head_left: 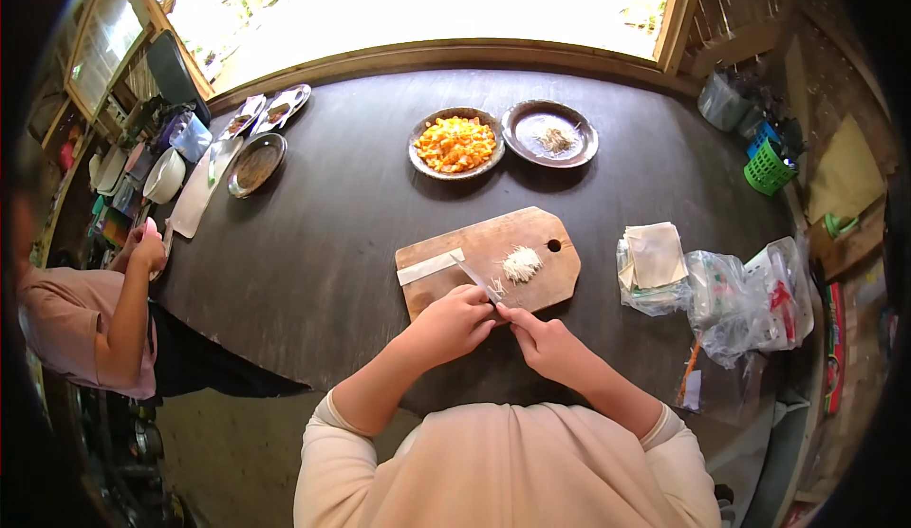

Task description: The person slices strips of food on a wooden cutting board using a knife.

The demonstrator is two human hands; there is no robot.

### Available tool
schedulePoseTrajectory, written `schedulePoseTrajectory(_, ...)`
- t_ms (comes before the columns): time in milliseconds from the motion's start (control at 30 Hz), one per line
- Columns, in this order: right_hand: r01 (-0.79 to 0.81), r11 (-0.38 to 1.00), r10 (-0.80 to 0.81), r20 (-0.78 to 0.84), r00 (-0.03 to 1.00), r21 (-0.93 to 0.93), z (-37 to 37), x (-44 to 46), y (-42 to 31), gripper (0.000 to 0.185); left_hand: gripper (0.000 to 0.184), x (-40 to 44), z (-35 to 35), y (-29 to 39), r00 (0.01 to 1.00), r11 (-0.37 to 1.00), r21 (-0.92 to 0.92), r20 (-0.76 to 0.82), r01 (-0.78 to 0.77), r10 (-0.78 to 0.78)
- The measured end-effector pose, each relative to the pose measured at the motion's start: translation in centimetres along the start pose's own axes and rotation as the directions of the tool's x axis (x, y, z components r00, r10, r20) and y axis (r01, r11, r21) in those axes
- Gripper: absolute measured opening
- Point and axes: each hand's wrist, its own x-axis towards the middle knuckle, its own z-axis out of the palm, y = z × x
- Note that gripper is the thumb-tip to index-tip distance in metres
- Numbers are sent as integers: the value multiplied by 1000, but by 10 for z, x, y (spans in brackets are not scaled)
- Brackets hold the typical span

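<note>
A wooden cutting board (418, 298) lies at the near edge of the dark table. My right hand (541, 336) is closed at the near end of a thin knife (477, 277), whose blade slants up and left across the board. Beside it, my left hand (455, 321) is closed over the board's near edge, its fingertips by the blade; what they hold is hidden. A few pale shreds (498, 287) lie by the blade, and a larger pile of white shreds (521, 264) is farther right. A flat whitish strip (429, 268) rests on the board's left side.
Beyond the board are a bowl of orange pieces (456, 145) and a dark plate (579, 148) with thin scraps. Plastic packages (726, 291) and pale squares (655, 254) lie right. A co-worker (95, 324) stands left, near an oval dish (256, 165). A green basket (768, 168) is back right.
</note>
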Motion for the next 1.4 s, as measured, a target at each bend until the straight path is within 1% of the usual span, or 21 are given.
schedulePoseTrajectory(67,2,999,-2,1,1000,45,-1,0,-1,35,16,0,-2,3,1000,1000,11,6,9,-9)
schedulePoseTrajectory(300,-14,999,13,11,1000,46,-4,-4,-5,35,17,0,-1,0,1000,1000,-5,3,3,-2)
schedulePoseTrajectory(367,36,999,-36,-21,999,13,2,-2,0,34,17,-1,0,1,1000,1000,17,-10,-5,5)
schedulePoseTrajectory(500,-5,999,4,22,1000,39,-4,0,-3,34,17,-1,-1,2,1000,1000,6,-13,-21,22)
schedulePoseTrajectory(567,93,995,-92,-33,995,45,-1,-3,4,36,18,-2,0,2,1000,1000,27,-6,0,1)
schedulePoseTrajectory(600,97,994,-96,-32,995,44,-1,-4,4,36,18,-2,-1,3,1000,1000,30,-10,0,0)
schedulePoseTrajectory(700,71,996,-70,-32,997,51,-1,-5,1,37,18,-3,-1,4,1000,999,31,1,24,-24)
schedulePoseTrajectory(767,5,1000,-5,4,1000,18,0,-2,-2,35,19,-3,1,5,1000,997,76,5,28,-29)
schedulePoseTrajectory(800,-2,1000,2,2,1000,19,1,-3,-2,35,19,-3,2,5,1000,997,71,10,26,-27)
schedulePoseTrajectory(900,53,998,-53,-14,998,15,-2,-1,-5,36,20,-2,0,8,999,996,82,16,36,-37)
schedulePoseTrajectory(967,-8,1000,7,32,999,26,-8,-4,-10,36,21,-4,3,12,997,993,93,5,78,-79)
schedulePoseTrajectory(1067,13,1000,-13,25,1000,20,-8,-7,-5,35,22,-5,6,8,999,992,114,4,50,-51)
schedulePoseTrajectory(1167,55,998,-55,1,998,38,-5,-5,2,35,22,-5,5,9,997,992,109,16,68,-70)
schedulePoseTrajectory(1400,52,999,-52,-2,999,10,-3,-3,-3,35,21,-4,3,10,998,996,66,6,67,-68)
